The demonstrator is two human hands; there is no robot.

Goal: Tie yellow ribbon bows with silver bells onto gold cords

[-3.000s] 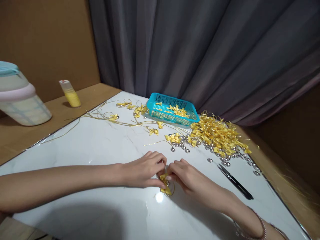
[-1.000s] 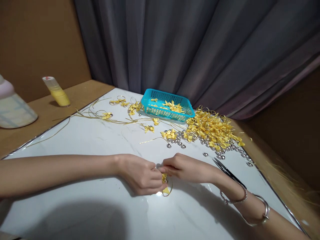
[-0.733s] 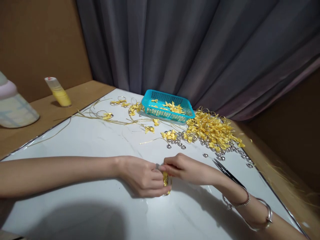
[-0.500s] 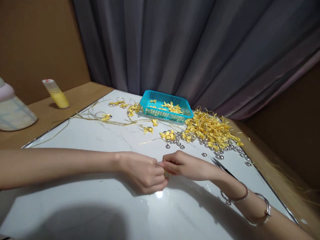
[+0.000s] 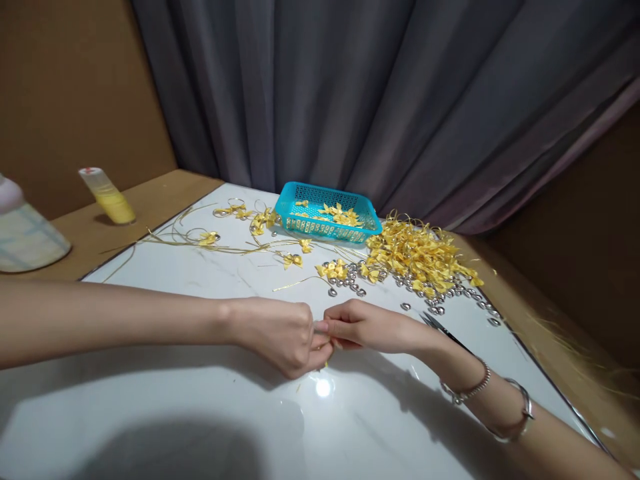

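My left hand (image 5: 280, 333) and my right hand (image 5: 367, 325) meet fingertip to fingertip over the white marble table (image 5: 200, 400). Both are closed in a pinch around a small yellow ribbon piece, which is almost wholly hidden between the fingers. Only a sliver of yellow shows under my left thumb. My right wrist wears two silver bracelets (image 5: 500, 407).
A teal basket (image 5: 327, 219) with yellow ribbon bows stands at the back. A heap of yellow bows (image 5: 420, 257) and silver bells (image 5: 345, 285) lies to its right. Black scissors (image 5: 440, 327) lie behind my right wrist. A yellow glue bottle (image 5: 107, 197) and a jar (image 5: 25, 233) stand left.
The yellow ribbon piece and its loop, visible below my fingers a second ago, are now enclosed in my pinched hands. Both hands have lifted slightly and drawn closer.
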